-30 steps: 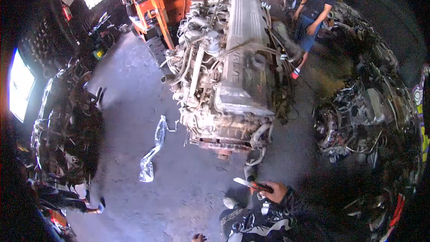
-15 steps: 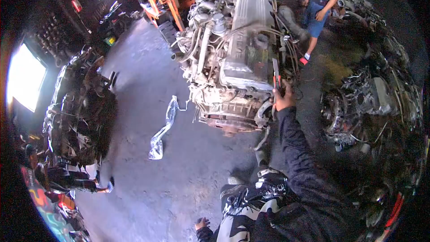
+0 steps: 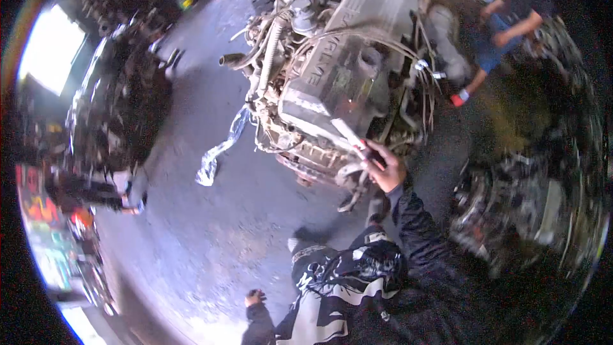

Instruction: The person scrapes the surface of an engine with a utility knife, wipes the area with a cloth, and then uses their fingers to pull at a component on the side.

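Gripping a slim knife-like tool, the right hand has our eye first: thumb and fingers are pinched around a red-and-dark handle, and the long pale blade juts forward and to the left, flat and straight. We'd guess it's held this way, at the rear end, to leave the whole blade free and give the wrist room to steer. The blade reaches over the near corner of the big engine, though whether it touches we can't tell. Down low, the left hand hangs beside the patterned trousers, away from the engine, perhaps simply out of the way; it's too small and blurred for us to say how its fingers are set. Outward we go, to the engine standing right ahead: a long metal cover, dull silver with raised lettering, smudged darker toward its near right side. Across it loops a bundle of thin hoses, lying loose, it seems to us, and on the left flank there's a ribbed pale hose, all rings. Beside the engine's near left corner, a crinkled, shiny strip trails over the scuffed grey floor. Far right, we spot another person in a dark top and blue shorts, beyond the engine.
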`<state>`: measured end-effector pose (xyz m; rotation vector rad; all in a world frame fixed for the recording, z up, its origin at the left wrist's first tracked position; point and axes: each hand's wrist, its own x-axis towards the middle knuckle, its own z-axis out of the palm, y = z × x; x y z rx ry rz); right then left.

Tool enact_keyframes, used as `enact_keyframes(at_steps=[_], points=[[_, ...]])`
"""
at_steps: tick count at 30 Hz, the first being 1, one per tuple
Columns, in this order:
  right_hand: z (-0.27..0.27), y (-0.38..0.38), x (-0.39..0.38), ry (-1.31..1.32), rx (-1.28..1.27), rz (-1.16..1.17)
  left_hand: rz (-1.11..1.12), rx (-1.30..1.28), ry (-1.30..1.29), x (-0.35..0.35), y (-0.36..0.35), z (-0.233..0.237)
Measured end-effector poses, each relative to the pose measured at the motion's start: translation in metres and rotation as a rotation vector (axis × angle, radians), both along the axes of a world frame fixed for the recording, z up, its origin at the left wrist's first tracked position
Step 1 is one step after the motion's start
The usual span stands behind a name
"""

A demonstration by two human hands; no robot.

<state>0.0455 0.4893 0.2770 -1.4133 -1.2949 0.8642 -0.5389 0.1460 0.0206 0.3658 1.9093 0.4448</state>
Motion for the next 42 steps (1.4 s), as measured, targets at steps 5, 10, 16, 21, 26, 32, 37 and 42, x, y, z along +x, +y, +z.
enact_keyframes(at_steps=[5,10,16,21,26,32,37,42], points=[[0.048,0.052,0.094,-0.086,-0.183,0.085,-0.100,0.018,-0.009,0.195,0.024,0.066],[0.024,0.067,0.103,-0.243,0.058,0.175,-0.046,0.077,0.030,0.307,0.010,0.094],[0.056,0.038,0.094,-0.401,0.098,0.377,0.148,0.044,-0.018,0.338,-0.091,0.027],[0.034,0.054,0.104,-0.378,0.110,0.149,-0.010,-0.017,0.248,0.357,-0.133,0.004],[0.032,0.028,0.090,-0.498,0.229,0.587,0.573,-0.008,-0.096,0.401,-0.129,0.029],[0.020,0.091,0.134,-0.421,0.242,0.383,0.681,-0.002,0.029,0.490,-0.057,0.069],[0.073,0.100,0.144,-0.435,0.187,0.743,0.295,0.022,0.141,0.556,-0.025,0.043],[0.080,0.115,0.164,-0.194,-0.180,0.676,0.197,0.016,0.320,0.573,0.007,0.059]])
